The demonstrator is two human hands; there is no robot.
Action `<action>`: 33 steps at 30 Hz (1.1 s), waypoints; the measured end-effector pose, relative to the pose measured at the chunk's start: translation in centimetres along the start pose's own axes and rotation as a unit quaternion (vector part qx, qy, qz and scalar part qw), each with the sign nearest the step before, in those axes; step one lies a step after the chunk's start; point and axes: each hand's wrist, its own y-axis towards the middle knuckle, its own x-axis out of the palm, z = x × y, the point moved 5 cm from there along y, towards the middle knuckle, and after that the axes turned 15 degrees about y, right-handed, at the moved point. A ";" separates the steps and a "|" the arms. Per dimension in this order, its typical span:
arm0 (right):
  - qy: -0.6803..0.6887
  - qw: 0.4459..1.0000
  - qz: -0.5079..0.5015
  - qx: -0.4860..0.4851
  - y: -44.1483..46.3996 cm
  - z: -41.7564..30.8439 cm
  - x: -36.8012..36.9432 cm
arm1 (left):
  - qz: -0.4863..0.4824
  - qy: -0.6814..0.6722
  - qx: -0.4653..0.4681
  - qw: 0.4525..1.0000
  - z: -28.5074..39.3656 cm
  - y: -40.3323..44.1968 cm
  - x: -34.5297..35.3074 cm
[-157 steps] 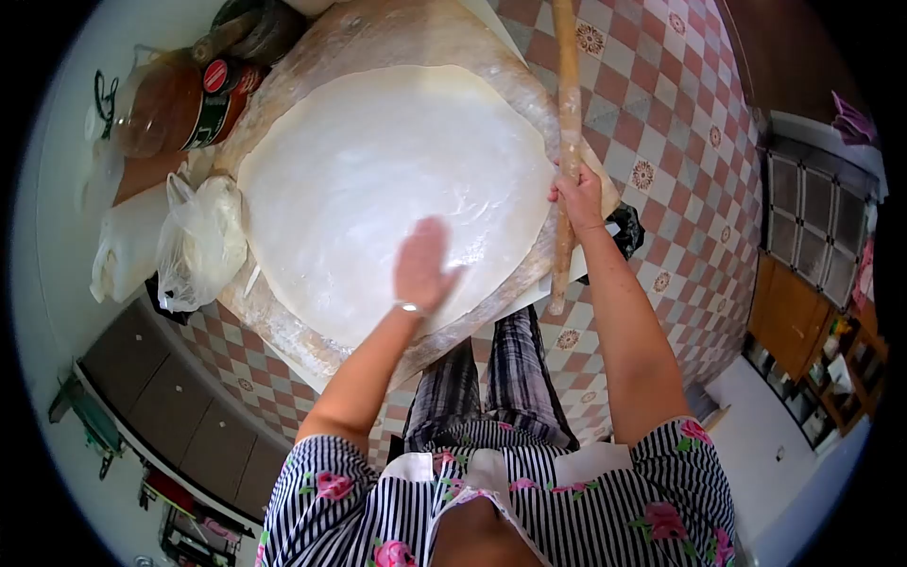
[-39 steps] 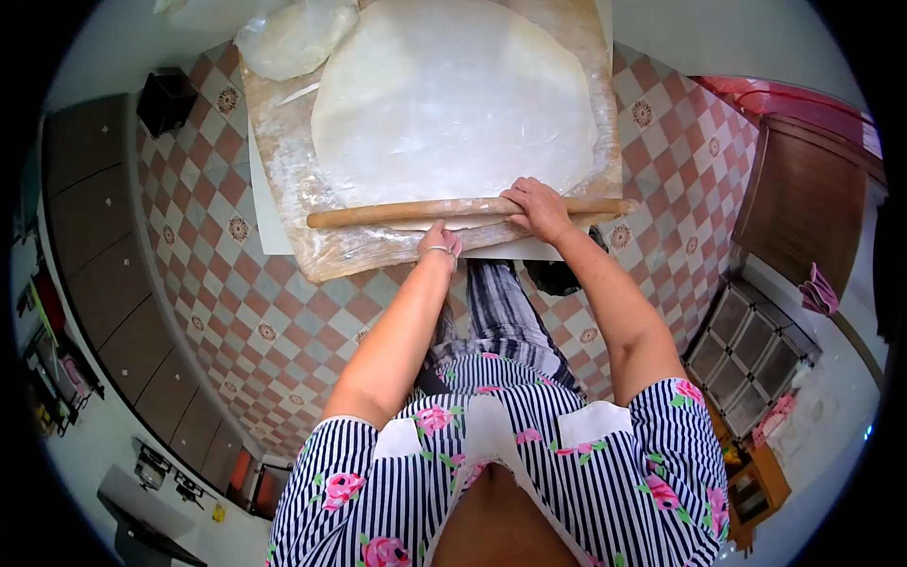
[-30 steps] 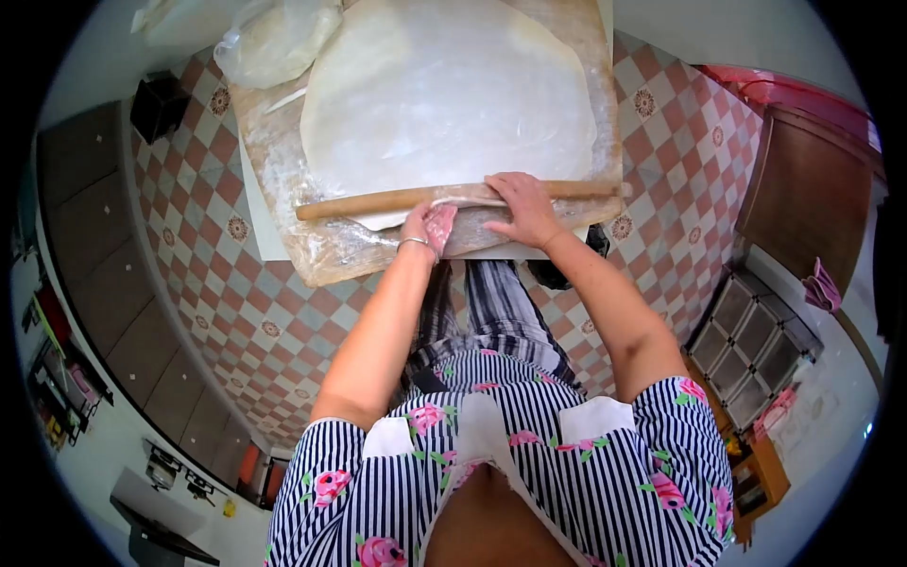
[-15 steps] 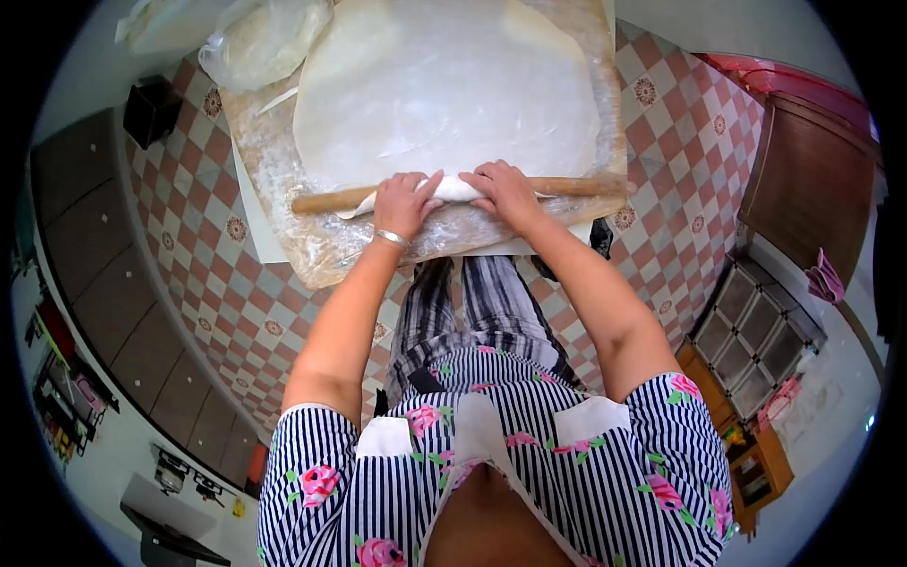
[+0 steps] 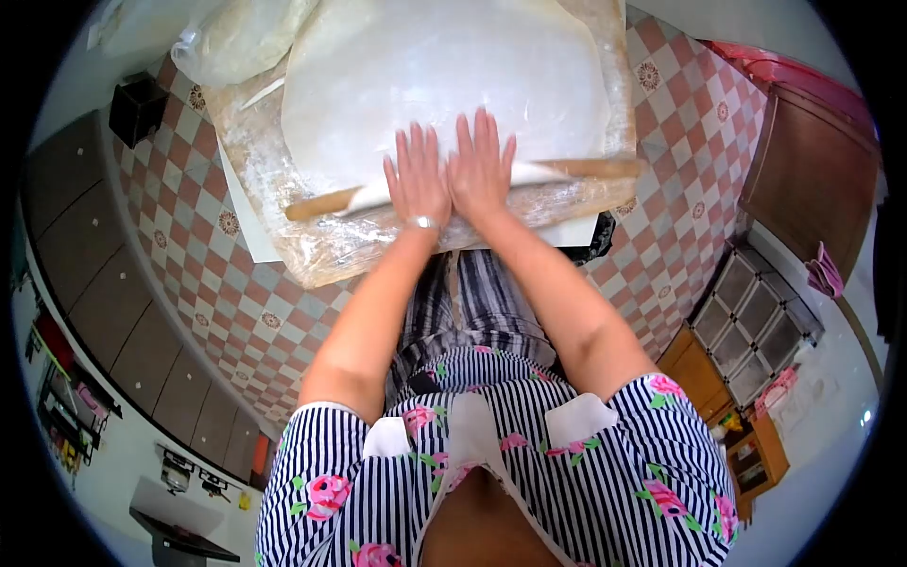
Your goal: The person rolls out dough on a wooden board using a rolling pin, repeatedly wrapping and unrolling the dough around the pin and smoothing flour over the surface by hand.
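A wide, thin sheet of dough (image 5: 444,76) lies over the floured wooden board (image 5: 250,156). Its near edge is wrapped round a long rolling pin (image 5: 605,168), whose bare ends stick out on both sides. My left hand (image 5: 418,181) rests flat on the wrapped part of the pin, fingers stretched forward over the dough. Close beside it, my right hand (image 5: 480,170) lies flat on the pin too, its fingers extended. The two hands nearly touch at the middle. The pin's centre is hidden beneath the palms.
At the board's far left are a clear plastic bag (image 5: 241,42) with pale contents and a thin white strip (image 5: 263,93). A black bin (image 5: 138,109) stands on the tiled floor (image 5: 203,250) to the left. A black bag (image 5: 601,236) shows beneath the board's right side.
Both hands have gone from curled round the wrapped pin, slightly apart, to flat with fingers outstretched, close together at its middle. The view has shifted slightly.
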 end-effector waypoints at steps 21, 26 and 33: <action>0.039 0.992 0.102 -0.058 4.0 -0.6 -1.2 | 0.075 -0.004 -0.005 0.997 0.0 4.2 -2.6; -0.027 1.000 -0.008 -0.007 -6.7 1.1 2.5 | -0.072 0.017 0.015 0.997 0.1 -6.0 2.7; 0.060 0.990 0.080 -0.097 2.9 -0.3 0.1 | 0.060 -0.026 -0.026 0.998 -0.1 3.0 -1.7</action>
